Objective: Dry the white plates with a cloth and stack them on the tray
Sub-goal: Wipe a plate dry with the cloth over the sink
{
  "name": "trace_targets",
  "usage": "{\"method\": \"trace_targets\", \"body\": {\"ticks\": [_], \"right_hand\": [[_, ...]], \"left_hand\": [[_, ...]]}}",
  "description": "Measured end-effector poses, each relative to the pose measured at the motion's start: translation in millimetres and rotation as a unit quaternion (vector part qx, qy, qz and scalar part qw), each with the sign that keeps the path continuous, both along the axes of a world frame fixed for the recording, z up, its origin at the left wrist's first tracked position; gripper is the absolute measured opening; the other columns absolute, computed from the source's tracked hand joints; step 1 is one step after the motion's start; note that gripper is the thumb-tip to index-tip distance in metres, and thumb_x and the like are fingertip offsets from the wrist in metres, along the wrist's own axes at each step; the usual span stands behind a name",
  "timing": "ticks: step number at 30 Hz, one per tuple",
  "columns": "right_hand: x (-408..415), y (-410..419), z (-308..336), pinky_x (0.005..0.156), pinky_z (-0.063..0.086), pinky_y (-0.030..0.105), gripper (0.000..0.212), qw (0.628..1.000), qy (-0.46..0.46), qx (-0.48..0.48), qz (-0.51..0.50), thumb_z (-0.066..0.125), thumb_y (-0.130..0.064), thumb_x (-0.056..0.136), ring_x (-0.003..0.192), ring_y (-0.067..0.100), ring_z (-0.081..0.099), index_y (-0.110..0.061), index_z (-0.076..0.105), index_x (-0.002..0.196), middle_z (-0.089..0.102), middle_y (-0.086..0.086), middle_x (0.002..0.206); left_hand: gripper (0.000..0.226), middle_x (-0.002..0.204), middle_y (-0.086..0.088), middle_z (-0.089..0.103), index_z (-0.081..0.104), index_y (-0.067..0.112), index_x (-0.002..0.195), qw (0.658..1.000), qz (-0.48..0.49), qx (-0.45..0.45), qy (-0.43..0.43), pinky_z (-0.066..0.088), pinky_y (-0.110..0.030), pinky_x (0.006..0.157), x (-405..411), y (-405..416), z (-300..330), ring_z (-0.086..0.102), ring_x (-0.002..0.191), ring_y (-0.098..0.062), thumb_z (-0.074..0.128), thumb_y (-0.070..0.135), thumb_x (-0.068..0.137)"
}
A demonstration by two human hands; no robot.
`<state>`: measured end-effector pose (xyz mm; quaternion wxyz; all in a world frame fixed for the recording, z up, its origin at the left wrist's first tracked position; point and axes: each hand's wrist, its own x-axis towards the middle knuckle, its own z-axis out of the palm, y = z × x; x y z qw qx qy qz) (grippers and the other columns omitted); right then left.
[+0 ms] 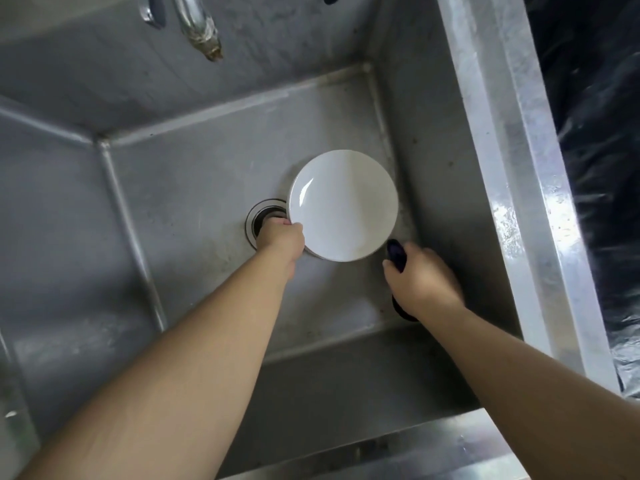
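Gripping a white plate [343,206] at its near-left rim, the left hand [282,239] tilts it up inside the steel sink [194,174].

The right hand [420,278] is curled around a dark purple cloth [396,252], just beside the plate's lower right edge. The plate is round, glossy and plain white, with a bright glint on its left side. A second rim edge shows under it; how many plates lie below cannot be told. One drain [263,218] sits behind the left hand, one tap spout [199,26] above.
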<state>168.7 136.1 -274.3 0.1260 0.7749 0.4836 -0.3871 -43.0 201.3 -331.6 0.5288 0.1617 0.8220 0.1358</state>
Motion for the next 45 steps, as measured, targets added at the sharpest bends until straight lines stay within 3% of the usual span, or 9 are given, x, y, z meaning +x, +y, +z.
{"method": "trace_targets", "body": {"ticks": [5,11,15,17,24,31,34,40,45], "right_hand": [[2.7,-3.4,10.0,0.063,0.041,0.032,0.029,1.000,0.005,0.015,-0.015,0.053,-0.045,0.105,0.068,0.010,0.047,-0.017,0.057,0.112,0.050,-0.003,0.089],[7.0,-12.6,23.3,0.068,0.048,0.034,0.032,0.999,0.013,0.034,-0.024,0.056,-0.046,0.102,0.080,0.024,0.058,-0.016,0.060,0.115,0.063,0.005,0.104],[7.0,-20.7,33.5,0.069,0.048,0.034,0.033,0.999,0.012,0.041,-0.034,0.056,-0.045,0.102,0.081,0.023,0.058,-0.017,0.060,0.118,0.063,0.004,0.102],[5.5,-24.4,41.0,0.069,0.047,0.034,0.034,0.999,0.010,0.040,-0.033,0.056,-0.045,0.102,0.081,0.023,0.058,-0.017,0.059,0.120,0.063,0.004,0.104],[-11.1,-33.6,87.7,0.074,0.049,0.033,0.040,0.999,-0.001,0.046,-0.025,0.053,-0.049,0.104,0.083,0.019,0.055,-0.019,0.057,0.130,0.060,0.002,0.110],[-25.4,-33.4,160.4,0.065,0.044,0.033,0.031,0.997,0.025,0.068,-0.042,0.054,-0.052,0.101,0.075,0.019,0.058,-0.022,0.054,0.108,0.061,0.003,0.097],[-35.9,-35.4,194.9,0.060,0.045,0.033,0.027,0.990,0.072,0.077,-0.092,0.058,-0.047,0.100,0.072,0.015,0.060,-0.020,0.056,0.098,0.065,0.001,0.085],[-54.9,-38.9,254.8,0.099,0.055,0.052,0.014,0.928,0.229,0.083,-0.281,0.064,-0.043,0.096,0.094,0.024,0.066,-0.030,0.062,0.091,0.069,0.001,0.098],[-59.1,-23.7,305.8,0.100,0.057,0.054,0.003,0.884,0.341,0.127,-0.295,0.069,-0.034,0.095,0.101,0.026,0.071,-0.034,0.071,0.095,0.076,0.000,0.102]], "left_hand": [[0.010,0.101,-0.004,0.065,0.058,0.017,0.090,0.998,0.048,0.006,-0.031,0.060,-0.043,0.095,2.5,-8.3,7.5,0.065,0.094,-0.026,0.056,0.008,0.095],[0.026,0.104,-0.008,0.072,0.064,0.012,0.086,0.988,0.126,0.023,-0.084,0.064,-0.046,0.081,5.4,-15.5,25.4,0.071,0.093,-0.030,0.045,-0.002,0.096],[0.029,0.109,-0.006,0.070,0.067,0.012,0.109,0.983,0.132,0.039,-0.125,0.060,-0.038,0.069,6.3,-14.8,37.2,0.070,0.093,-0.027,0.047,-0.006,0.098],[0.039,0.112,-0.005,0.070,0.066,0.013,0.121,0.981,0.132,0.049,-0.132,0.060,-0.035,0.070,6.3,-14.9,44.0,0.069,0.095,-0.024,0.047,-0.010,0.096],[0.034,0.123,-0.009,0.071,0.066,0.010,0.115,0.984,0.105,0.054,-0.136,0.063,-0.035,0.080,-7.2,-28.5,80.6,0.072,0.103,-0.026,0.053,-0.009,0.091],[0.037,0.124,-0.010,0.069,0.063,0.012,0.121,0.980,0.130,0.072,-0.135,0.065,-0.037,0.068,-52.5,-61.5,158.5,0.070,0.108,-0.033,0.056,-0.007,0.091],[0.047,0.130,-0.012,0.067,0.059,0.012,0.134,0.972,0.152,0.090,-0.154,0.065,-0.037,0.071,-74.9,-78.1,197.7,0.069,0.111,-0.033,0.058,-0.008,0.091],[0.046,0.125,-0.014,0.071,0.054,0.006,0.139,0.945,0.204,0.129,-0.219,0.064,-0.043,0.081,-104.1,-110.4,273.7,0.072,0.108,-0.034,0.056,-0.009,0.096],[0.045,0.115,-0.009,0.075,0.055,0.009,0.137,0.930,0.205,0.194,-0.236,0.064,-0.040,0.075,-100.8,-129.5,331.4,0.074,0.103,-0.032,0.055,-0.010,0.096]]}}
